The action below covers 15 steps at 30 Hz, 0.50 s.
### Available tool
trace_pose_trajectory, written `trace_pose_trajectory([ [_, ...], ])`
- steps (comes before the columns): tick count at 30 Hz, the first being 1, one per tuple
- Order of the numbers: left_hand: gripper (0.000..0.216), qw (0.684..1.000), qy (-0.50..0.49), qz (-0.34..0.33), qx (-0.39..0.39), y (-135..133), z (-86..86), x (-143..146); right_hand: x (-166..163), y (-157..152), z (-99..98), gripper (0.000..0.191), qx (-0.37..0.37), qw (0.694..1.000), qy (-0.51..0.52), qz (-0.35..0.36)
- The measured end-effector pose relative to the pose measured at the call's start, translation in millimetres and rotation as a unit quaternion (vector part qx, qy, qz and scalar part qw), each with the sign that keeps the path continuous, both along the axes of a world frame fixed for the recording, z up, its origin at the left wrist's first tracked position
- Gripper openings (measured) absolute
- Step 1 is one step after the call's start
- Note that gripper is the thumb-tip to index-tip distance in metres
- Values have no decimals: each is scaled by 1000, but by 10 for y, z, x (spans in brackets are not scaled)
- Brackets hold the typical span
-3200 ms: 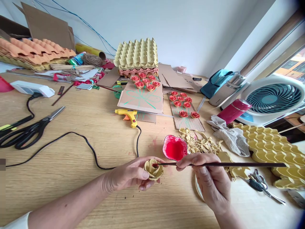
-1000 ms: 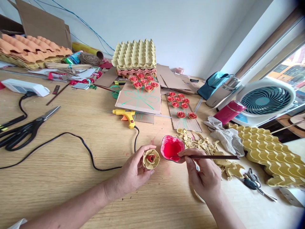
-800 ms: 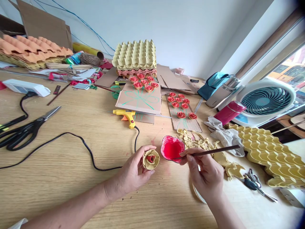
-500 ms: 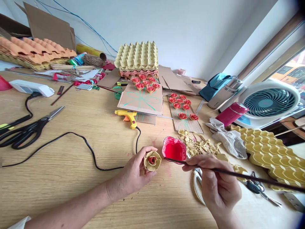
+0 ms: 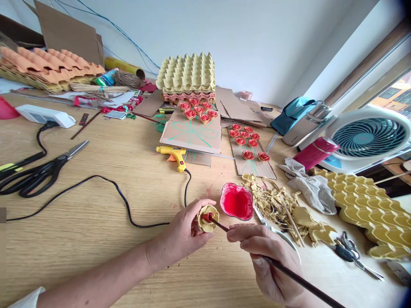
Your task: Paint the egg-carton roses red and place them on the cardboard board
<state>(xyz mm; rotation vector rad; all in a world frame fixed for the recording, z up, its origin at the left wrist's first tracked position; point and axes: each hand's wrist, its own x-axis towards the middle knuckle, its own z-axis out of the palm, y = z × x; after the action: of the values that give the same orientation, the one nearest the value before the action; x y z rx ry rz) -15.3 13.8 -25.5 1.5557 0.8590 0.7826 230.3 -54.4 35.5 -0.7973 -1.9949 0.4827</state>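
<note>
My left hand (image 5: 188,229) is closed around a tan egg-carton flower (image 5: 212,225) with a red centre, held face up above the table. A long dark paintbrush (image 5: 289,273) is gripped in my right hand (image 5: 272,261), its tip touching the red middle of the flower. Just behind my hands stands a small dish of red paint (image 5: 236,202). White-handled scissors (image 5: 284,237) lie partly hidden behind my right hand, beside a heap of tan carton scraps (image 5: 272,196).
A yellow glue gun (image 5: 173,155) and its cord lie left of centre. Finished red flowers (image 5: 247,141) sit on cardboard farther back. Black scissors (image 5: 41,171) are at left; a yellow egg tray (image 5: 362,209), keys (image 5: 348,252) and pink flask (image 5: 316,153) at right.
My right hand has brought the brush from the paint dish leftward to the flower's centre. My left hand still holds the flower in nearly the same place.
</note>
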Motion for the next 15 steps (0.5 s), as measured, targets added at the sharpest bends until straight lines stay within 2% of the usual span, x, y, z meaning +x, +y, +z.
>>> trace_pose_trajectory([
  [5,54,996,57,15,62,-1,75,12,-23,34,23,21,32,999,-6,-5],
  [10,48,990,74,29,121,-22,142,30,12,-57,-49,23,10,999,-33,-5],
  [15,47,984,94,18,149,-51,159,19,-37,-26,-39,17,9,1000,16,2],
])
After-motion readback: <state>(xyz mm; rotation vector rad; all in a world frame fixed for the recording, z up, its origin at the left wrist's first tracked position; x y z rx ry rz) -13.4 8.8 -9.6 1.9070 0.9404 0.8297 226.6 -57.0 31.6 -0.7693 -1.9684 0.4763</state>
